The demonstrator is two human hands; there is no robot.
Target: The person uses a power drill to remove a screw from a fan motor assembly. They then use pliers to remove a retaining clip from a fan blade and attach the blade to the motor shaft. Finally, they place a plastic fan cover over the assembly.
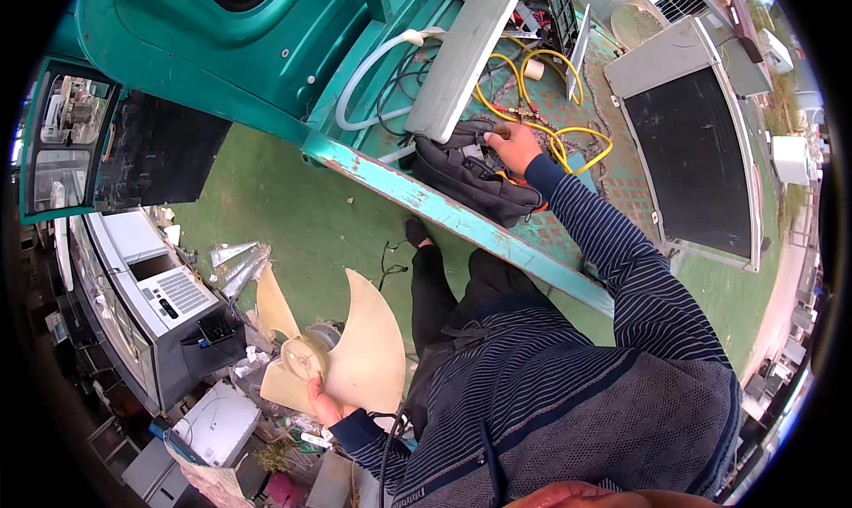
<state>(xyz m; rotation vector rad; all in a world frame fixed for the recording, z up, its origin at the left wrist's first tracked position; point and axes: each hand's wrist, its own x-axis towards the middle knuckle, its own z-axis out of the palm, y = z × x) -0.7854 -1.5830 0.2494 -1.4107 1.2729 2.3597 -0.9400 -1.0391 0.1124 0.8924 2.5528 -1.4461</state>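
Observation:
My left hand (327, 405) grips a cream plastic fan blade (368, 348) low on its hub side, fingers wrapped near the round centre. A grey motor (325, 334) shows behind the hub. The fan is held out over the ground at my left side. My right hand (512, 148) is at the opening of a black tool bag (461, 178), with thumb and fingers pinched at its rim. Inside the bag are tools, some with orange or red parts, too small to name. The bag sits on the green truck bed, against its side rail.
The truck bed's worn rail (426, 202) crosses in front of me. Beyond the bag lie a long grey panel (466, 55), a yellow hose (568, 153) and a pale hose (342, 109). A dark-faced panel (688, 157) stands right. Scrap appliances (182, 295) crowd the left.

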